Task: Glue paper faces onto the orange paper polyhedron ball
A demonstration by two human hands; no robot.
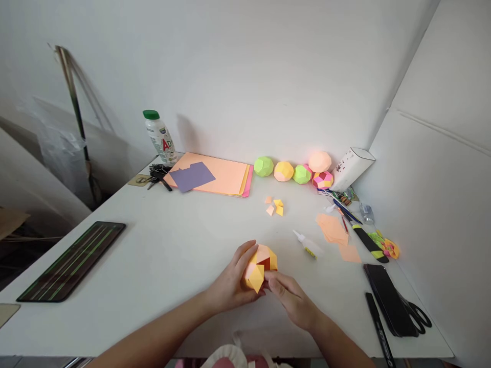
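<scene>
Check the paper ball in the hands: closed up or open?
Open. The paper ball in the left hand has a gap near the right hand; its shaded inside shows, and a yellow flap juts out.

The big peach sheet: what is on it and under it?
A purple paper lies on the peach sheet; yellow paper and pink paper peek out beneath. Their covered parts can't be seen.

White table (pixel 164 245); 5 paper balls (pixel 284 171).
</scene>
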